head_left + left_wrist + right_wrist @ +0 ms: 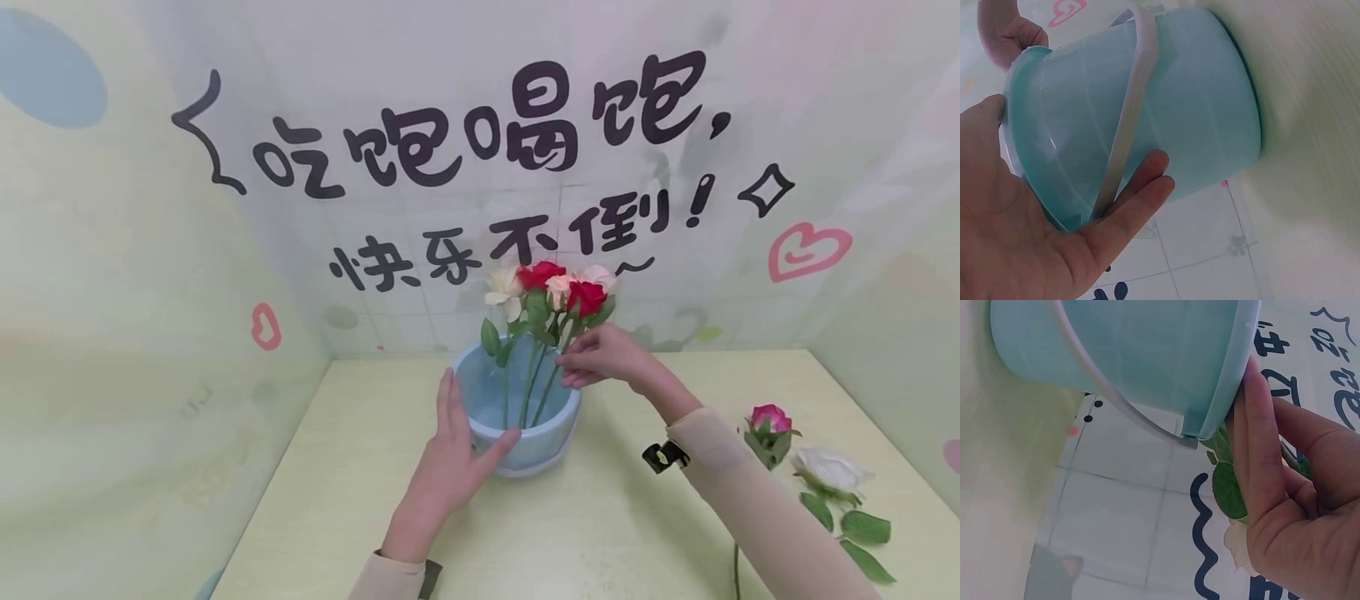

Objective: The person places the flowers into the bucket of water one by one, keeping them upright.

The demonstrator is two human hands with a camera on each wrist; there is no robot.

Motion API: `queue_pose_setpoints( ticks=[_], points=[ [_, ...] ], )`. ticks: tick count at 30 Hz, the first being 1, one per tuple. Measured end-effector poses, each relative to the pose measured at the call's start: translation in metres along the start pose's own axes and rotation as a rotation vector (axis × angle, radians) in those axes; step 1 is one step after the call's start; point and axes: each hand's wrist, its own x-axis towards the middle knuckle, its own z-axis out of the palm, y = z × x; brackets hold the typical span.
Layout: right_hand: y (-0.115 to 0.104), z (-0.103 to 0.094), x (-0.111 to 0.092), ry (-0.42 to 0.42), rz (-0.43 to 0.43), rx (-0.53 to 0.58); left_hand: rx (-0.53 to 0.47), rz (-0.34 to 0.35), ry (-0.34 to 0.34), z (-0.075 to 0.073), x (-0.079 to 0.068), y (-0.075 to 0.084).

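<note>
A light blue bucket (517, 450) stands upright on the table, several roses leaning inside it. Red rose heads (587, 297), paler ones and green leaves rise above its rim. My left hand (453, 462) rests against the bucket's left and front side, thumb at the rim and fingers fairly straight; the left wrist view shows the fingers near the pale handle (1129, 112). At the right rim, my right hand (611, 360) pinches a rose stem (551, 385). In the right wrist view its fingers partly cover the leaves (1229, 490), and the fingertips lie close to the rim.
On the table (360, 500) at the right lie a pink rose (771, 419) and a white rose (828, 469) with green leaves, beside my right forearm. A printed backdrop (420, 67) with black lettering stands behind the bucket.
</note>
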Motion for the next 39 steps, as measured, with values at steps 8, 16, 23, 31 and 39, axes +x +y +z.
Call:
queue_pose_setpoints(
  ticks=[8,16,23,31,39],
  points=[
    [0.004,-0.002,-0.005,0.018,-0.022,0.021,0.003,0.001,-0.003,0.0,0.001,0.0],
    [0.012,-0.003,-0.019,0.079,-0.127,0.041,-0.003,0.003,0.001,0.001,0.001,0.0],
    [0.022,-0.009,-0.048,0.419,-0.342,-0.222,-0.004,0.015,-0.003,0.0,0.001,0.001],
    [0.043,-0.031,-0.097,0.676,-0.342,-0.47,0.005,0.017,-0.003,0.003,0.005,0.0],
    [0.091,-0.054,-0.15,0.566,-0.001,-0.589,0.006,0.016,0.0,0.001,0.006,-0.002]
  ],
)
